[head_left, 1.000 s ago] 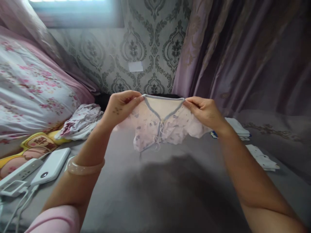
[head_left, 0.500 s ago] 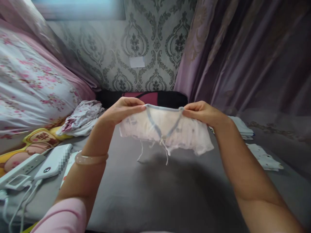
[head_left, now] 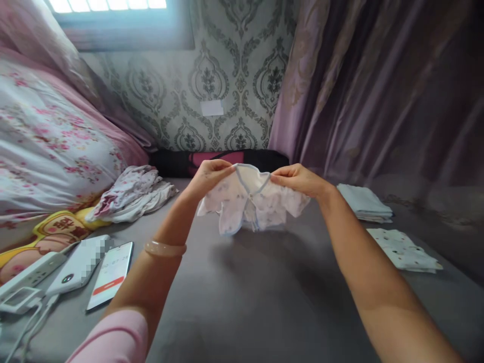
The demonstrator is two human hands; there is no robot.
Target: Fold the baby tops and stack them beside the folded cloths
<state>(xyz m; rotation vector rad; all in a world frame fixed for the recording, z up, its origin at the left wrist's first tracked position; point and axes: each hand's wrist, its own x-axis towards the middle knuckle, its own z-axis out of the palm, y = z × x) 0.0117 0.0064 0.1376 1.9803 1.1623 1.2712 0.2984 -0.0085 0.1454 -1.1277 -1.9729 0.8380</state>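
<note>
A small pale baby shirt (head_left: 251,204) with grey-blue trim and a V neck hangs above the grey bed sheet (head_left: 242,312). My left hand (head_left: 212,176) pinches it at one shoulder beside the neckline. Opposite, my right hand (head_left: 297,177) pinches the other shoulder, so the collar is held up between the two. Thin tie strings show at the shirt's front. Its lower part hangs loose, and a shadow falls on the sheet below.
On the right lie a stack of folded white cloths (head_left: 365,201) and a folded spotted garment (head_left: 404,249). At left are crumpled clothes (head_left: 132,194), a yellow cushion (head_left: 60,224), a power strip (head_left: 32,269), a white power bank (head_left: 77,267) and a phone (head_left: 109,277). Purple curtains (head_left: 340,101) hang behind.
The shirt swung up and down, then settled a little lower. My hands came closer together, and the neckline went from taut to slack. More of the phone now shows beside my left arm.
</note>
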